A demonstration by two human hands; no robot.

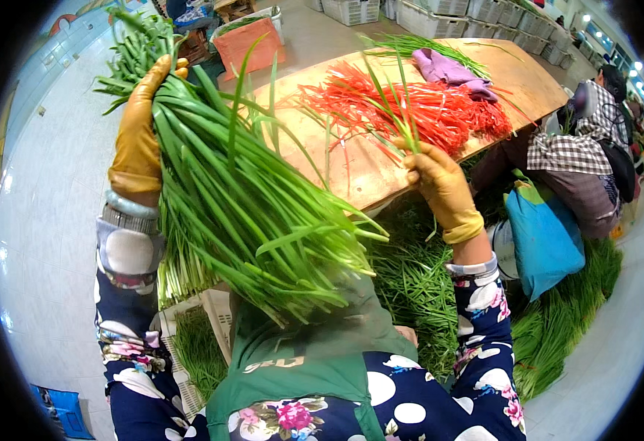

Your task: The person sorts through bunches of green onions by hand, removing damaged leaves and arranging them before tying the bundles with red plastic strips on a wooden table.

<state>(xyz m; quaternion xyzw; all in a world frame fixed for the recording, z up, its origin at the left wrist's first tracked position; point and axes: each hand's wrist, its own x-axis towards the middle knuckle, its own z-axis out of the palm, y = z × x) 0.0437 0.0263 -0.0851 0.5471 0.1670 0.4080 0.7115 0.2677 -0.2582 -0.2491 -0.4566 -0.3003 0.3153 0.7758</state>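
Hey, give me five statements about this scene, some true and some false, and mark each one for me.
1. The left hand and right hand both wear gloves. True.
2. The right hand is empty. False: it holds a few stalks.
3. Red strips and a purple cloth lie on the table. True.
4. The left hand grips the purple cloth. False: it holds a large green bunch.
5. In the picture, a blue bag is to the right of the right hand. True.
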